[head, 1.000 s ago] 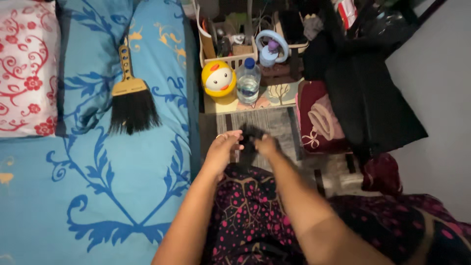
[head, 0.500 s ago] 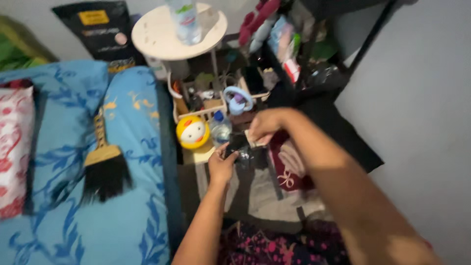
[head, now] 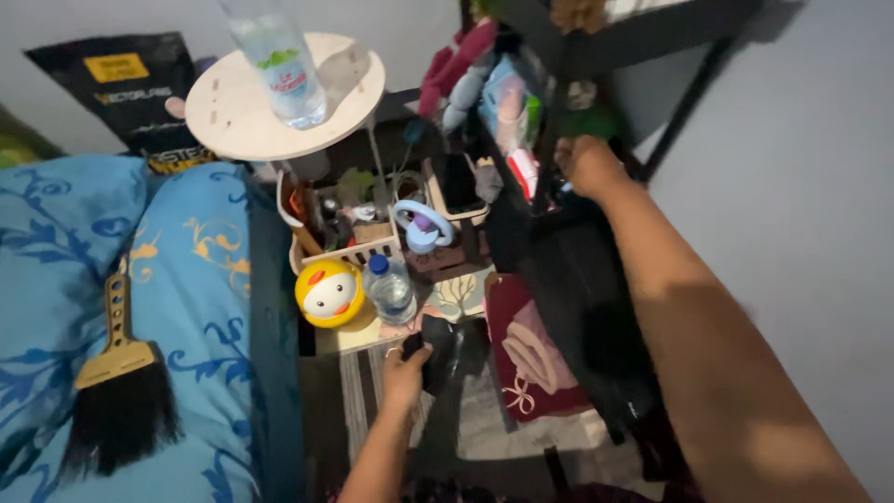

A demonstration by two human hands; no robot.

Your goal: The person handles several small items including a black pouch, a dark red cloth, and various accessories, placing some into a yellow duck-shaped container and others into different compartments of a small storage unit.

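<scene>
Left hand (head: 407,373) sits low and near, fingers curled tight around a small dark object (head: 438,352), kept just in front of the clear bottle (head: 388,289) and the yellow round toy (head: 329,293). Right hand (head: 589,164) stretches far to the black shelf frame (head: 559,121), fingers closed against it, seemingly for support.

Bedside clutter, bed to nine o'clock.
Brush (head: 121,391) on bed (head: 196,307); big bottle (head: 277,58) on desk (head: 346,88) at twelve; toy (head: 329,292) left of small bottle (head: 388,289); shelf (head: 596,56) at two.
</scene>
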